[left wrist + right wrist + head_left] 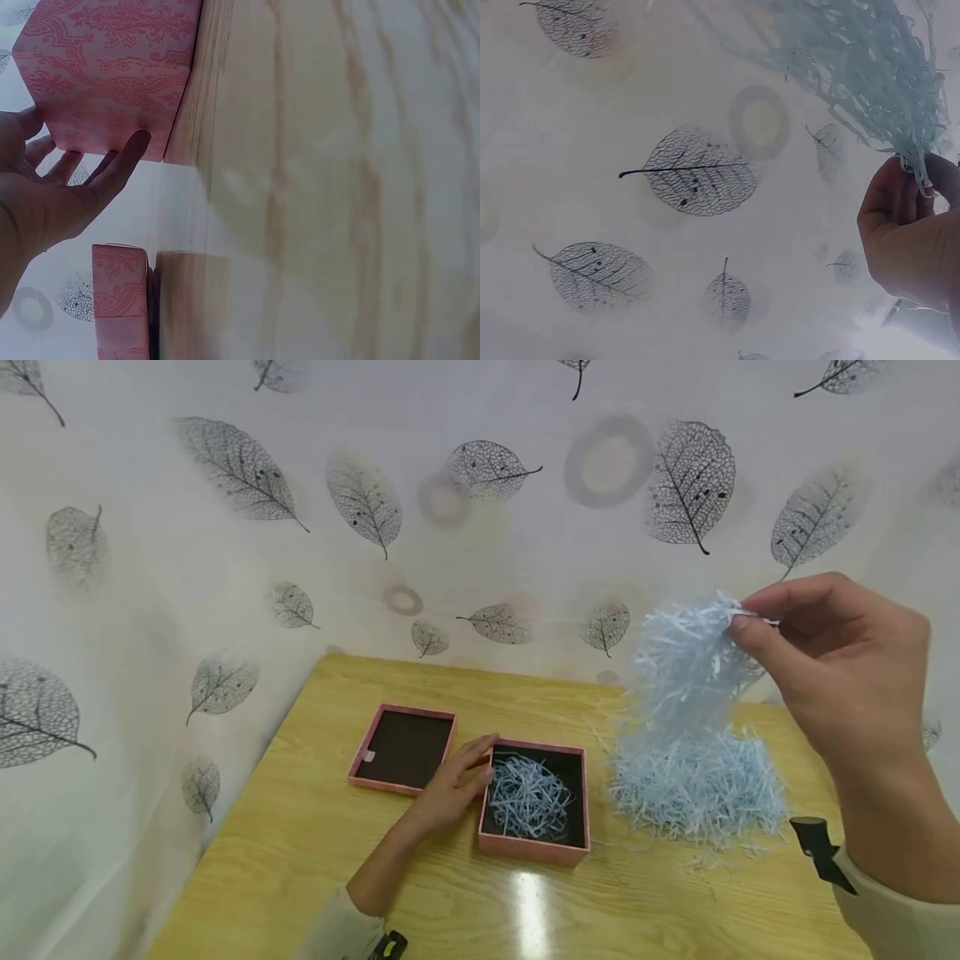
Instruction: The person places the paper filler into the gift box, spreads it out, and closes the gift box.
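Note:
Between thumb and fingertips, my right hand (862, 668) pinches a clump of pale blue shredded paper (686, 652), raised above a loose pile of the same shreds (697, 785). In the right wrist view the clump (870, 75) fans out from the pinched ends. My left hand (450, 789) rests against the left side of a pink box (532, 852), its fingers fairly straight on the wall. The left wrist view shows those fingertips touching the patterned side of the box (112, 75). Inside the box lies a nest of blue shreds (528, 797) on a black bottom.
A shallow pink lid (405, 747) with a black inside lies left of the box, near the left forearm. Wooden table (300, 860) underneath; a leaf-patterned covering (487, 543) hangs behind it. Stray shreds (708, 860) lie in front of the pile.

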`<state>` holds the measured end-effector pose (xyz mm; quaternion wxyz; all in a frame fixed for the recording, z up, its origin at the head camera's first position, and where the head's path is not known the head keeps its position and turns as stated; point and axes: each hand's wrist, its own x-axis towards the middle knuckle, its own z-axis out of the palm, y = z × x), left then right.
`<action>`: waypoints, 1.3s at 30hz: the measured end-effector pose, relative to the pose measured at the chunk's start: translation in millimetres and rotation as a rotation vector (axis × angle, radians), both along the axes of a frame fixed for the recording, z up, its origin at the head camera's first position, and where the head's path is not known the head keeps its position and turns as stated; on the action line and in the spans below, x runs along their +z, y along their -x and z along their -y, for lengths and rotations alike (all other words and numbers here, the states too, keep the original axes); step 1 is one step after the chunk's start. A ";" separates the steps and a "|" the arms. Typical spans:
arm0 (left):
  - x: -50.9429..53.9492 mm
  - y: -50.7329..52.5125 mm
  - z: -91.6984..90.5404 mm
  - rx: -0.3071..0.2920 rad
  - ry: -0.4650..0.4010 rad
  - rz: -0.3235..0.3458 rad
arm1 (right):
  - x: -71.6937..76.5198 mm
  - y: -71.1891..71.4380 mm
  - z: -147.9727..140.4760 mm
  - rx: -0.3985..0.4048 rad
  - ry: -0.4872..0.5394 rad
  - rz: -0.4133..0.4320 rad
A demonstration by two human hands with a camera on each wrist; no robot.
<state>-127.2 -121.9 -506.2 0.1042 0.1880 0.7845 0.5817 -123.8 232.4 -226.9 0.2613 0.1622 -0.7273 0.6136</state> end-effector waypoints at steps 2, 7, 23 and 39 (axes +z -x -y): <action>0.3 0.0 0.0 0.000 0.003 -0.004 | 5.3 -3.7 9.1 0.075 0.018 -0.008; 1.2 -0.5 -0.5 -0.002 0.003 -0.005 | 17.4 -9.7 33.0 0.206 -0.033 -0.067; -2.2 2.5 -0.8 -0.019 -0.007 -0.046 | 17.6 -11.7 82.1 0.353 -0.091 -0.059; -3.9 3.8 -2.0 -0.011 -0.017 -0.044 | -89.4 2.4 78.1 0.246 -0.421 0.145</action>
